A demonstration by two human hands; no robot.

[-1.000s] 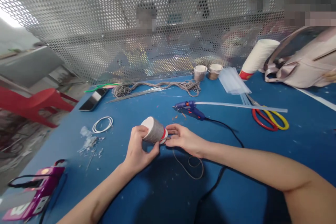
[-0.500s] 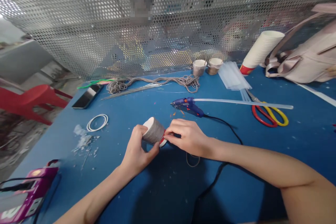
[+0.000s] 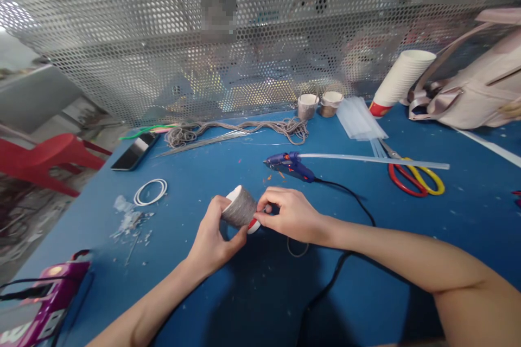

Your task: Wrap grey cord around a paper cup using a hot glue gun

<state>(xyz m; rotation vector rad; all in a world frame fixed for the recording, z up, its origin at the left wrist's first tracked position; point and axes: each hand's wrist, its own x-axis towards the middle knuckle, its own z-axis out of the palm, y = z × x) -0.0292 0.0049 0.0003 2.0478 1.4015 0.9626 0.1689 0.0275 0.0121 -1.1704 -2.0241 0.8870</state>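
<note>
A paper cup (image 3: 241, 209) wrapped in grey cord lies on its side above the blue table (image 3: 228, 293), its red rim toward the right. My left hand (image 3: 212, 234) grips the cup from below and behind with fingers curled round it. My right hand (image 3: 287, 213) is closed in a pinch at the cup's red rim, holding the grey cord (image 3: 297, 248), whose loose loop trails on the table under my wrist.
A blue glue gun (image 3: 291, 166) with a long glue stick and black cable lies just beyond my hands. Scissors (image 3: 411, 179), stacked paper cups (image 3: 396, 84), two wrapped cups (image 3: 308, 105), a cord bundle (image 3: 240, 130), a phone (image 3: 134, 153), a white ring (image 3: 150, 192), a purple power strip (image 3: 44, 303) and a bag (image 3: 476, 89) surround them.
My right hand has closed in on the cup's rim and pulled the cord loop shorter. The cup has turned slightly in my left hand.
</note>
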